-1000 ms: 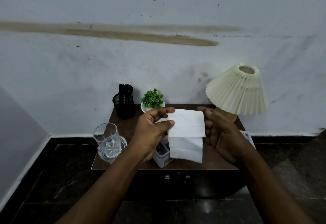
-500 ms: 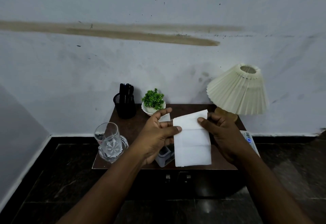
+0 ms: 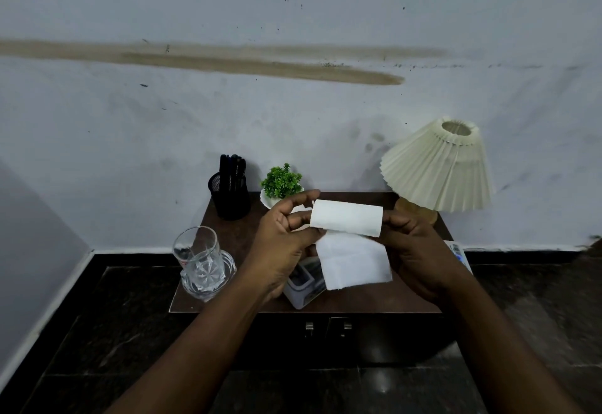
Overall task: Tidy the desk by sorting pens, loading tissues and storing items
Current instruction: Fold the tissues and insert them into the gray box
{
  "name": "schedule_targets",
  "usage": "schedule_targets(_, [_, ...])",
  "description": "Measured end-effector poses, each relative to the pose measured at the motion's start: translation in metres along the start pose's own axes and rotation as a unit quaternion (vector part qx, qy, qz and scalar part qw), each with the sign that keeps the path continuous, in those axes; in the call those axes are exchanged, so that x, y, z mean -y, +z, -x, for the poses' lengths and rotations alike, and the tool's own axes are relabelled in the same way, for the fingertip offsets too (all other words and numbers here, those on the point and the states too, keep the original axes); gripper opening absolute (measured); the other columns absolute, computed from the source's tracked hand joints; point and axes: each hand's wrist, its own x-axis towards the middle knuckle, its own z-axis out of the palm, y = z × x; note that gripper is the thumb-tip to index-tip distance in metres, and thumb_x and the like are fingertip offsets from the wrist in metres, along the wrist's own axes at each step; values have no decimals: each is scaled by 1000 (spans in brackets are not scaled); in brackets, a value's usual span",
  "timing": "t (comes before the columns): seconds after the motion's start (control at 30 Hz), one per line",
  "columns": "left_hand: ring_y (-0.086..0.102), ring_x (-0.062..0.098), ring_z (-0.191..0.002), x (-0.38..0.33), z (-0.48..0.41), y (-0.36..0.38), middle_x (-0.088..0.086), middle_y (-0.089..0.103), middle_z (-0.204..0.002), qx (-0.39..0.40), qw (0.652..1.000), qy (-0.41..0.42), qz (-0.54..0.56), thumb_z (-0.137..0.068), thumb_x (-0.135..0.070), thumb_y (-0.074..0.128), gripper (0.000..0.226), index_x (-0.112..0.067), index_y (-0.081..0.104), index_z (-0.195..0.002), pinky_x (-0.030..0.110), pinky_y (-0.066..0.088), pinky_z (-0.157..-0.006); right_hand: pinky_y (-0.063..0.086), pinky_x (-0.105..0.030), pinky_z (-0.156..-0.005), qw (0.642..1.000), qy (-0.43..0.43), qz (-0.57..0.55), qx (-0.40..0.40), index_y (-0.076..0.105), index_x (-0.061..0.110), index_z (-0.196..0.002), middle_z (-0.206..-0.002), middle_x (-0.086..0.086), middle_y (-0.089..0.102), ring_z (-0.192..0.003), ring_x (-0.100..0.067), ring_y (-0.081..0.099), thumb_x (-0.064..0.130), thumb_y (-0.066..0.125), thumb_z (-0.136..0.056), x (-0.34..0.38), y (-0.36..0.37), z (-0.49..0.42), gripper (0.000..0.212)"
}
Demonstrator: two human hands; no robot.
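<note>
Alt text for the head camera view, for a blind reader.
A left hand and right hand hold a folded white tissue over a small brown desk. Behind stand a black pen holder, potted plant and pleated lamp; a glass sits left.

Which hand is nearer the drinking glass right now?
Left. The left hand pinches the tissue at its left edge, just right of the glass. The right hand holds the tissue's opposite edge, farther right.
</note>
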Motion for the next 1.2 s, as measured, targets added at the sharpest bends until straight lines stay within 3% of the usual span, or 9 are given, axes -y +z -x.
schedule_targets(0.07, [77,28,-94,-1,0,0,16,79,-110,10,1000,-8,17,-88,19,63,54,-17,67,-129,43,65,-73,56,-19,-83,999,-25,32,-16,84,22,-95,-106,1,79,-103,-14,74,18,79,-82,-1,0,-1,15])
schedule_targets(0.17, [76,29,-95,-4,-1,-1,20,77,-114,18,997,-34,66,-93,13,51,47,-13,64,-131,41,64,-73,58,-22,-78,997,-31,61,-26,81,19,-78,-97,3,78,-96,-14,73,2,57,-87,-2,-5,-2,31])
schedule_targets(0.33, [75,30,-91,-5,2,3,22,72,-124,9,987,-143,75,-101,-33,60,34,-12,63,-129,45,62,-76,58,-22,-80,996,-57,63,-4,79,16,-78,-93,8,75,-99,-14,73,-10,48,-94,-1,-8,-1,43])
schedule_targets(0.5, [78,27,-99,7,4,4,13,80,-110,25,990,-140,-15,-91,1,73,27,-6,70,-117,39,66,-78,59,-27,-72,999,-25,8,-30,74,16,-97,-101,-2,74,-95,-18,72,-9,48,-97,-4,-6,-4,36])
schedule_targets(0.63, [78,27,-97,11,1,2,11,81,-106,-12,993,-110,-29,-87,7,75,31,-4,70,-116,35,65,-74,63,-45,-78,995,44,-73,-43,59,11,-131,-115,-16,73,-101,-33,73,20,50,-103,-3,-5,-7,30])
schedule_targets(0.77, [75,32,-107,12,-2,0,12,79,-111,-29,995,-89,-27,-86,8,75,39,-4,68,-122,44,61,-90,63,-46,-75,992,121,-24,-7,65,16,-128,-107,-10,78,-98,-34,75,51,59,-96,-5,-6,-6,48])
schedule_targets(0.9, [75,33,-107,11,-1,1,14,78,-115,-19,997,-81,-7,-83,15,73,45,-4,67,-123,47,60,-91,64,-44,-75,993,117,-3,5,73,25,-120,-125,-11,73,-109,-37,73,31,75,-89,-10,-4,-6,32])
schedule_targets(1.03, [75,35,-108,9,0,3,17,78,-115,-11,995,-100,17,-87,15,69,40,-2,66,-124,51,60,-93,63,-38,-70,997,78,2,-18,73,22,-118,-121,-12,74,-107,-34,73,13,74,-87,-13,-4,-7,32])
schedule_targets(1.2, [79,29,-90,3,2,2,16,80,-104,-14,992,-122,17,-96,-1,68,16,-4,70,-112,47,66,-77,64,-38,-68,997,64,13,-38,68,12,-123,-118,-13,75,-104,-33,74,-1,66,-93,-11,-4,-8,33])
